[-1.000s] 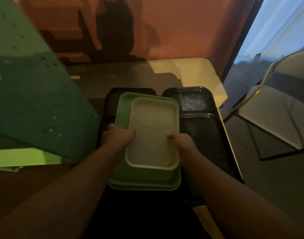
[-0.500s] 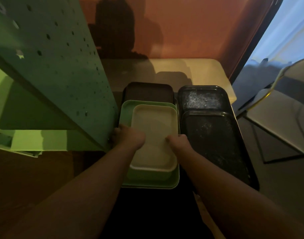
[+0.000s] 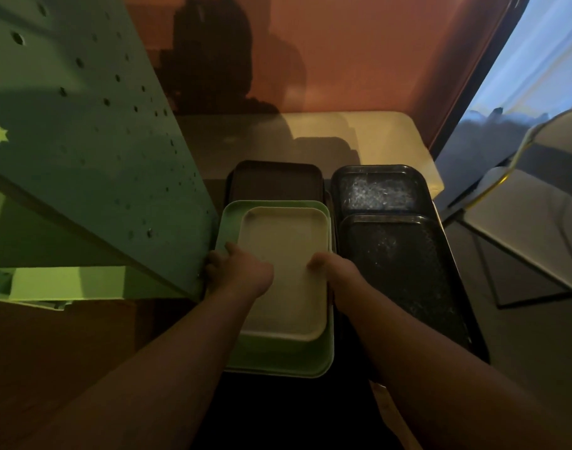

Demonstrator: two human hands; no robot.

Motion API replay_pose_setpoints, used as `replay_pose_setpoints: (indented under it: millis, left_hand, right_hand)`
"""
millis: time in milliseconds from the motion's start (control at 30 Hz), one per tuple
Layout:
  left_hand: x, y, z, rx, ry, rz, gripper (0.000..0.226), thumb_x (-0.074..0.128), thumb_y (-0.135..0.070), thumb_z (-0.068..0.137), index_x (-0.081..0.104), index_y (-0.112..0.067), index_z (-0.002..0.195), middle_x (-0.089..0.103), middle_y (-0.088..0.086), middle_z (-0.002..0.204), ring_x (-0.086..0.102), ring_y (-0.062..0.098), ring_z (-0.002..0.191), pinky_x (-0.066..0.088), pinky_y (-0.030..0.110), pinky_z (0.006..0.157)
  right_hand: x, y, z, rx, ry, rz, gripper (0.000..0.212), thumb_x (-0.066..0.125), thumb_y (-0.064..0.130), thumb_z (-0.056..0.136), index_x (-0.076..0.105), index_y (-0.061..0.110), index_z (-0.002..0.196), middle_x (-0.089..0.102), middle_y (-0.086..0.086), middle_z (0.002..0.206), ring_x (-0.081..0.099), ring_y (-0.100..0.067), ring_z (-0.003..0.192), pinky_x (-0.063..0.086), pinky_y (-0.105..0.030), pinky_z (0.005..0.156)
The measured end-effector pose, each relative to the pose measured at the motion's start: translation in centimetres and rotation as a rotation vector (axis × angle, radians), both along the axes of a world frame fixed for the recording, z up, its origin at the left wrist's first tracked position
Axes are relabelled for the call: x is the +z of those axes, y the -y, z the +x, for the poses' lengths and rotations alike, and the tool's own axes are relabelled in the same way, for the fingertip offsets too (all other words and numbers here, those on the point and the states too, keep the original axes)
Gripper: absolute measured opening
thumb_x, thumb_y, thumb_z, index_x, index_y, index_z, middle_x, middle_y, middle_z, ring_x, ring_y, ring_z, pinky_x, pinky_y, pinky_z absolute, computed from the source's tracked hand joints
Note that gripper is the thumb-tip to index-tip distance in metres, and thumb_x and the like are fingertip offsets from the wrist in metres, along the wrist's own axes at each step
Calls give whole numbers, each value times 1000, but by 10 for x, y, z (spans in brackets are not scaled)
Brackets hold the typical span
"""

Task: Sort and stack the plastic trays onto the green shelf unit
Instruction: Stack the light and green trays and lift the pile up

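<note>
A cream tray point(image 3: 286, 274) lies inside a larger green tray point(image 3: 278, 355) in the middle of the view. My left hand point(image 3: 241, 271) grips the stack's left edge, thumb on the cream tray. My right hand point(image 3: 335, 272) grips the right edge, fingers hidden under the rim. Behind them a dark brown tray point(image 3: 276, 180) shows. To the right lie two black trays, one far point(image 3: 379, 190) and one near point(image 3: 405, 280). The green shelf unit point(image 3: 83, 141) with a perforated side panel fills the left, its corner close to my left hand.
A pale table point(image 3: 359, 134) stands against a reddish wall. A folding chair point(image 3: 531, 228) sits at the right beside a bright curtain point(image 3: 538, 53). A lit shelf board point(image 3: 67, 282) shows low in the green unit. The floor below is dark.
The view has swung left and closer, so the green shelf unit looms larger. Both hands keep hold of the green and cream trays, which now sit next to the shelf's corner.
</note>
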State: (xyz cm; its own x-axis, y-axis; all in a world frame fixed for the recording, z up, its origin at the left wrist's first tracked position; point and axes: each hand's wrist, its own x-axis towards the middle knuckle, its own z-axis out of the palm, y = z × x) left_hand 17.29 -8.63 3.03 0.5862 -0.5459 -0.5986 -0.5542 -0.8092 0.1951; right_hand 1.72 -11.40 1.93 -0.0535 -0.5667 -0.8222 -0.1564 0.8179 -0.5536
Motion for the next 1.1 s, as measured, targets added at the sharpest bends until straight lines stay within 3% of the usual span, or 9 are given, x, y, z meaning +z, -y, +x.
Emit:
replay_pose_setpoints:
  millis: [100, 267, 400, 500, 533, 667, 867, 1033, 1100]
  left_hand:
    - [1, 5, -2, 56, -25, 2, 93, 59, -45, 76, 11, -20, 152, 8, 19, 157, 19, 44, 141, 27, 54, 113]
    - [11, 17, 1, 97, -39, -132, 86, 57, -39, 79, 15, -19, 151, 14, 14, 156, 21, 41, 141, 25, 53, 114]
    - [21, 30, 4, 12, -14, -353, 86, 57, -38, 84, 10, -15, 153, 8, 13, 160, 18, 38, 145, 23, 51, 115]
    - [16, 43, 10, 32, -31, -368, 87, 56, -36, 84, 8, -16, 154, 6, 11, 161, 17, 37, 146, 25, 50, 117]
    - [14, 47, 11, 41, -29, -347, 87, 57, -36, 83, 9, -16, 153, 8, 11, 160, 17, 38, 145, 25, 50, 117]
    - [6, 54, 17, 9, 2, -223, 90, 61, -35, 81, 11, -13, 152, 14, 15, 156, 19, 40, 142, 25, 49, 114]
    - [-9, 58, 18, -58, 62, -113, 87, 59, -38, 76, 17, -15, 149, 15, 20, 155, 22, 42, 139, 26, 45, 112]
    - [-14, 59, 12, -39, 66, -110, 97, 58, -38, 76, 4, -13, 153, 2, 20, 160, 9, 42, 145, 19, 45, 116]
    - [-14, 59, 12, -22, 54, -109, 98, 59, -37, 77, 2, -14, 153, -1, 19, 161, 5, 41, 146, 18, 46, 117]
  right_hand:
    - [7, 1, -4, -19, 132, 14, 22, 66, 16, 85, 56, 10, 104, 63, -16, 107, 63, -35, 95, 52, -46, 74]
    - [9, 14, -1, -55, 144, -85, 52, 69, 16, 72, 54, 8, 122, 63, -19, 115, 63, -39, 101, 55, -51, 82]
    - [18, 47, 0, -128, 172, -147, 29, 63, 8, 80, 60, 6, 109, 65, -19, 110, 63, -39, 99, 53, -48, 82]
    - [21, 73, 8, -118, 174, -180, 13, 63, 8, 82, 62, 10, 95, 65, -18, 108, 62, -40, 101, 53, -52, 88]
    - [21, 81, 12, -99, 172, -185, 17, 65, 11, 80, 63, 9, 97, 66, -19, 110, 63, -40, 103, 52, -54, 92]
    - [-10, 110, 22, -36, 87, -214, 80, 73, 31, 56, 55, 5, 129, 64, -17, 119, 64, -38, 104, 53, -57, 93]
    - [-27, 120, 30, 60, 3, -219, 98, 72, 49, 49, 50, 9, 136, 57, -14, 128, 61, -34, 107, 53, -53, 92]
    - [-34, 127, 36, 80, -64, -193, 123, 69, 62, 37, 40, 11, 145, 51, -14, 137, 58, -37, 113, 52, -53, 92]
    - [-16, 120, 37, 64, -40, -201, 124, 73, 61, 39, 38, 10, 146, 51, -15, 139, 57, -37, 115, 52, -52, 93]
